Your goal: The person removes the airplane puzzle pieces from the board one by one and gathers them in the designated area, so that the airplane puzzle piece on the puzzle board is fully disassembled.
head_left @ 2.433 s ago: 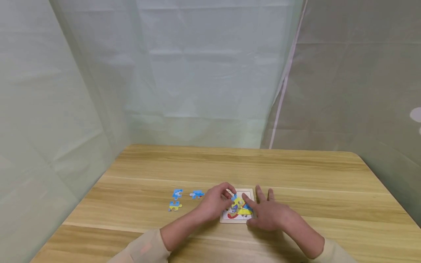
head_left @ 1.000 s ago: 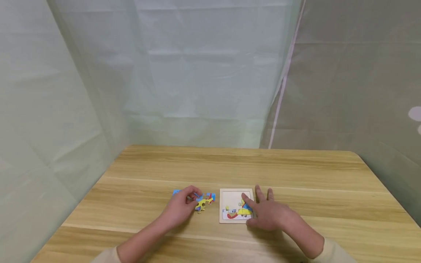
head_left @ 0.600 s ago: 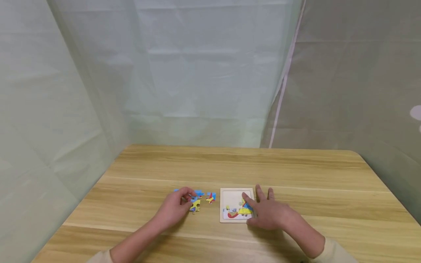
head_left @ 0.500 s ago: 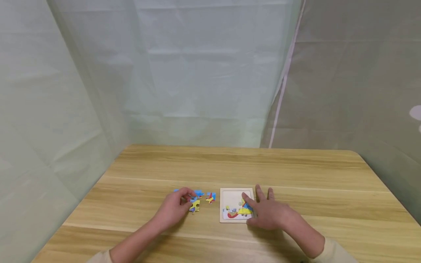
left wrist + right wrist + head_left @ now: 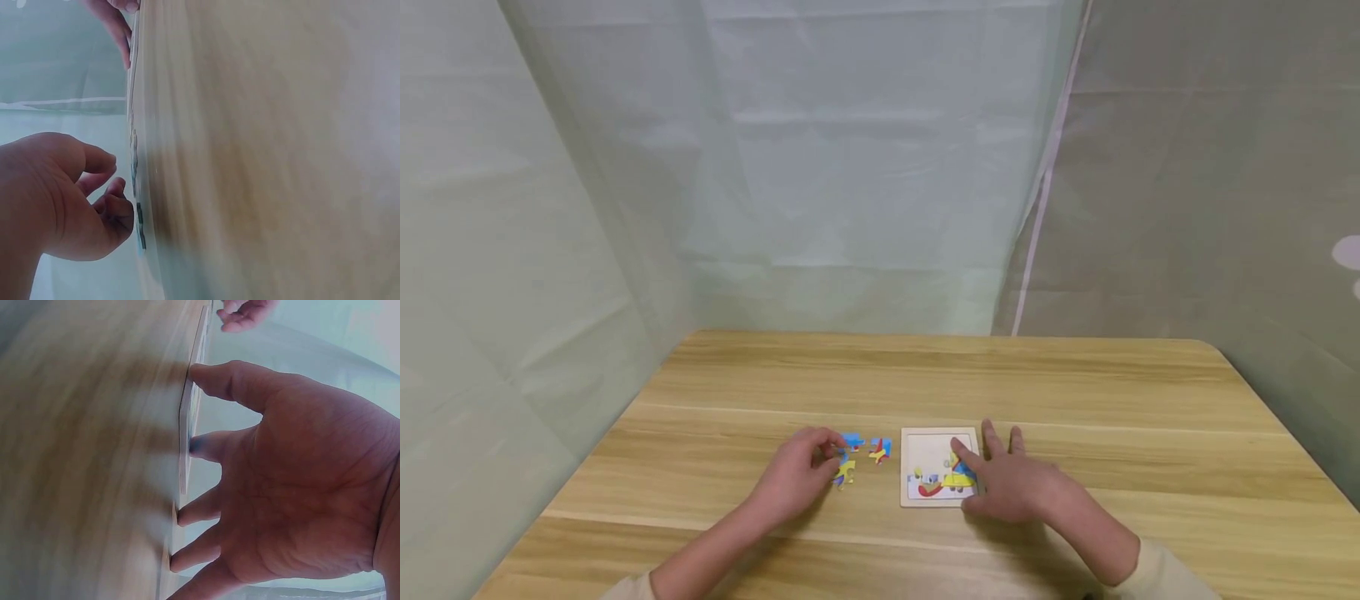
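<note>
My left hand (image 5: 793, 471) hovers low over loose jigsaw pieces left of the puzzle tray, its fingers loosely bent. In the left wrist view nothing shows between the left hand's (image 5: 75, 200) thumb and fingers. Beside its fingertips lies a yellow-and-blue jigsaw piece (image 5: 847, 469), partly hidden. My right hand (image 5: 1011, 483) is spread at the square wooden puzzle tray (image 5: 905, 467). In the right wrist view the right hand's (image 5: 294, 481) thumb and index finger touch the tray, while other fingertips rest on the table. Fitted pieces (image 5: 957, 481) fill the tray's lower and right parts.
A blue jigsaw piece (image 5: 853, 439) and a blue piece with red and yellow (image 5: 881, 451) lie between the left hand and the tray. The wood-grain table (image 5: 925, 375) reaches back to hanging pale sheets (image 5: 865, 167).
My left hand carried the yellow-and-blue piece from above the tray leftward to the loose pieces and has let go of it on the table. My right hand has stayed at the tray.
</note>
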The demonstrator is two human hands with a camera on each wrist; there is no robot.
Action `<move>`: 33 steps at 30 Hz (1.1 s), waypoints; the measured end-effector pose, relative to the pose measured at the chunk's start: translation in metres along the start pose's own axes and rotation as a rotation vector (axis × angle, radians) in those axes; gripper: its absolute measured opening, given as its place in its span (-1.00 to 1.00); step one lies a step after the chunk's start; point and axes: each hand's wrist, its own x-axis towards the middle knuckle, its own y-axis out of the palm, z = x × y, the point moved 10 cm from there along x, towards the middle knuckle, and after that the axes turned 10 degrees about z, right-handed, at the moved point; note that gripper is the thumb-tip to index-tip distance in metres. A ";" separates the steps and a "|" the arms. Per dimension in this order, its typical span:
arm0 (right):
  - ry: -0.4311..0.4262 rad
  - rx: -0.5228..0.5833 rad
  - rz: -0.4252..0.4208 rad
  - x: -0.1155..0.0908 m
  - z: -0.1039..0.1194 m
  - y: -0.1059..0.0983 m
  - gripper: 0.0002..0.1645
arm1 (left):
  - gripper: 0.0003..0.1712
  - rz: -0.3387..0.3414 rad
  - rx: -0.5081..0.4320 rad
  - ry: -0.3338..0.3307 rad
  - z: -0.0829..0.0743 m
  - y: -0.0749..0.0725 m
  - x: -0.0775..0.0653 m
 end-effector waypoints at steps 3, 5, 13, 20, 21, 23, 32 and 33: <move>0.000 -0.004 0.008 0.000 0.000 0.001 -0.05 | -0.79 0.000 -0.022 0.010 -0.003 0.000 0.001; -0.003 -0.009 0.013 0.000 0.000 0.001 -0.07 | -0.80 -0.004 -0.031 0.019 -0.006 0.001 0.002; -0.030 -0.010 -0.015 -0.001 0.001 -0.001 -0.21 | -0.80 0.011 -0.048 0.101 -0.025 0.012 0.010; -0.015 -0.001 -0.057 0.000 -0.001 -0.004 -0.13 | -0.82 0.040 -0.031 0.163 -0.045 0.024 0.018; -0.016 0.005 -0.063 0.000 -0.001 -0.005 -0.10 | -0.83 0.046 -0.029 0.166 -0.048 0.026 0.019; -0.019 0.013 -0.075 0.000 -0.002 -0.006 -0.03 | -0.84 0.062 -0.026 0.177 -0.053 0.030 0.021; 0.019 -0.012 -0.105 -0.001 -0.006 -0.009 0.02 | -0.85 0.164 -0.044 0.193 -0.073 0.052 0.030; 0.024 -0.013 -0.105 -0.001 -0.006 -0.008 0.02 | -0.85 0.178 -0.049 0.188 -0.073 0.055 0.031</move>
